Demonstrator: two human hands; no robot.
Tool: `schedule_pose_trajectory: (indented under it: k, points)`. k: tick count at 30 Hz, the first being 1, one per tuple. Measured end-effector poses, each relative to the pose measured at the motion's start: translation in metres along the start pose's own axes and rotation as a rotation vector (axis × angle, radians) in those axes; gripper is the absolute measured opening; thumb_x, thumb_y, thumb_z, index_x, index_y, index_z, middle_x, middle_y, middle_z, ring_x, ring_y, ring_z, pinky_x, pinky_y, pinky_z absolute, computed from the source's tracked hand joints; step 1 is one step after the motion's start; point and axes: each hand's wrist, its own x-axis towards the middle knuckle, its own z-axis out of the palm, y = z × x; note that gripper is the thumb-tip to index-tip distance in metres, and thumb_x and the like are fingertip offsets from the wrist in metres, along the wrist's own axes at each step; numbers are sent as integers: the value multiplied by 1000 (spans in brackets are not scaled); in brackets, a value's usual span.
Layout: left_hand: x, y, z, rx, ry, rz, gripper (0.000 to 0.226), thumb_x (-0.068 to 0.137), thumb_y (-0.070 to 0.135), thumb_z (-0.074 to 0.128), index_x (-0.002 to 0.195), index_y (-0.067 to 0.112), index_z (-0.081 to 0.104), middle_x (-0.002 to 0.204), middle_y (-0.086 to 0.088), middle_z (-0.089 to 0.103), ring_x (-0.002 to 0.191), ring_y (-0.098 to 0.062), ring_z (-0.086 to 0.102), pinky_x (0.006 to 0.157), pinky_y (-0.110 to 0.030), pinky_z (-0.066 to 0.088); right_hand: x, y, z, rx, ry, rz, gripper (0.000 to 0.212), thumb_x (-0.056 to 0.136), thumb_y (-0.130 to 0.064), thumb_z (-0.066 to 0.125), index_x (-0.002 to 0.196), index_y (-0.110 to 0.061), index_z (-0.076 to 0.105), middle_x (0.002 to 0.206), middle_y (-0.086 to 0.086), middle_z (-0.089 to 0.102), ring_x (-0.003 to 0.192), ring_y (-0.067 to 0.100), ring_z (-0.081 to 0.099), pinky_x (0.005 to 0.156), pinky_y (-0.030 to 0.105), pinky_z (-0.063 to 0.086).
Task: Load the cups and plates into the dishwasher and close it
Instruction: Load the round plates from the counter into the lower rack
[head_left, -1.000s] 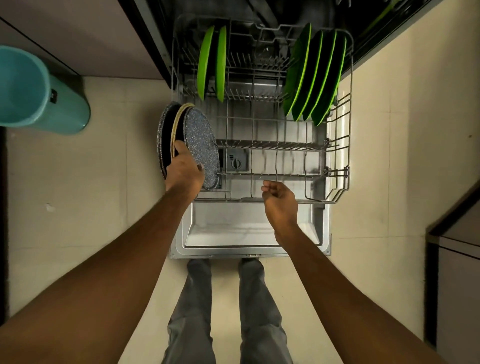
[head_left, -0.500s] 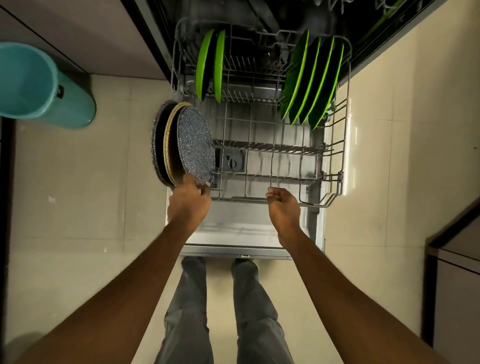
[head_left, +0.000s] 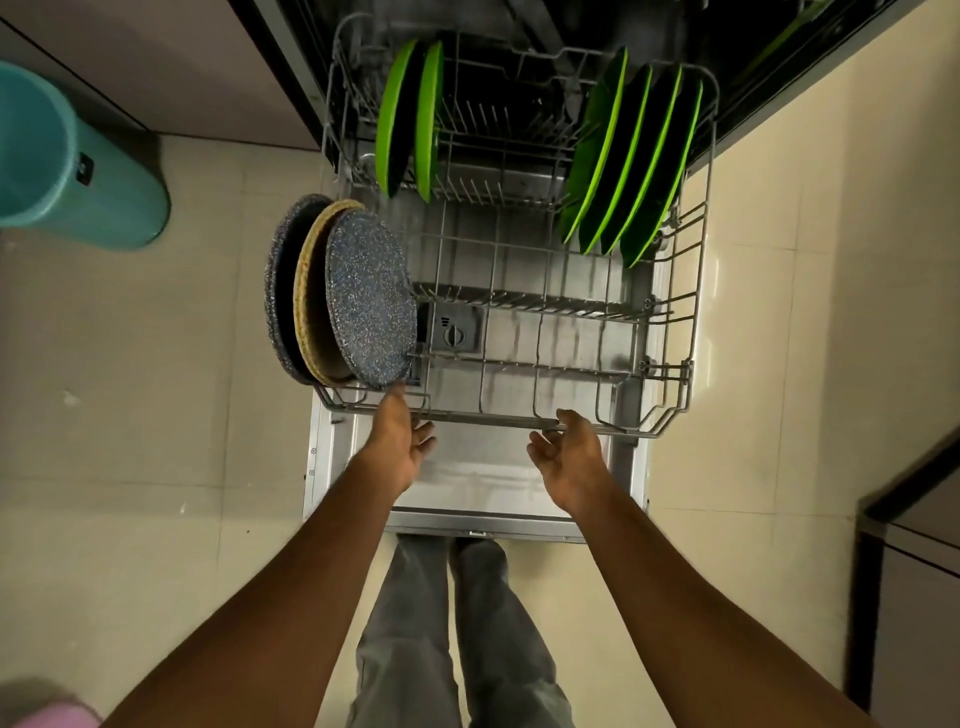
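Observation:
The dishwasher's lower wire rack (head_left: 691, 291) is pulled out over the open door (head_left: 467, 483). Three plates stand on edge at its left front: a speckled blue plate (head_left: 371, 299), a tan-rimmed plate (head_left: 306, 291) and a dark speckled plate (head_left: 275, 280). Two green plates (head_left: 408, 114) stand at the back left, several green plates (head_left: 628, 156) at the back right. My left hand (head_left: 402, 441) is open just below the speckled plate, fingertips near the rack's front rail. My right hand (head_left: 571, 457) is open, palm up, under the front rail. No cups are visible.
A teal bin (head_left: 78, 166) stands on the tiled floor at the left. A cabinet front (head_left: 914, 597) is at the right edge. My legs (head_left: 447, 634) stand right behind the door's edge. A pink thing (head_left: 47, 714) shows at the bottom left corner.
My left hand has let go of the speckled plates and dropped back to the rack's front rail. My right hand has opened and turned palm up under the rail.

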Motion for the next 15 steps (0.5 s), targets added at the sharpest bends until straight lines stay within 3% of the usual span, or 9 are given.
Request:
schedule_pose_trajectory:
  k: [3,7,9,11,13,15]
  points:
    - [1,2,3,-107,24,-4,41,98,41,45,132,18,46,115,-14,54,100,-25,56,87,-37,49,5,-5,13,91,54,42,8,94,-14,49,98,-9,54,81,8,50,64,17,50,66,25,50]
    - [5,16,9,-176,-13,8,39,96,38,49,129,16,51,117,-14,56,100,-25,58,81,-34,51,10,-14,28,141,57,21,8,94,-12,51,98,-10,56,85,6,52,71,15,54,68,23,52]
    - [10,28,16,-168,-61,36,35,96,38,49,121,15,55,118,-14,59,101,-25,59,79,-33,51,13,-25,38,167,30,-17,5,93,-12,53,95,-11,57,87,6,53,74,15,55,69,23,52]
    - [15,44,29,-176,-92,66,27,97,36,47,110,15,58,117,-14,61,101,-26,59,88,-36,51,17,-41,50,182,-1,-57,3,93,-13,56,95,-12,57,85,6,55,73,15,57,66,22,52]
    - [18,61,42,-183,-93,88,23,98,34,47,98,13,58,107,-13,63,95,-25,59,92,-37,50,21,-57,64,173,-23,-84,10,93,-16,58,102,-13,58,82,6,55,69,14,57,62,21,54]
    - [21,79,57,-165,-120,129,24,97,32,47,90,12,57,92,-10,63,84,-22,59,86,-35,50,24,-75,79,158,-49,-115,19,93,-20,60,111,-13,59,83,6,56,66,13,57,61,19,56]
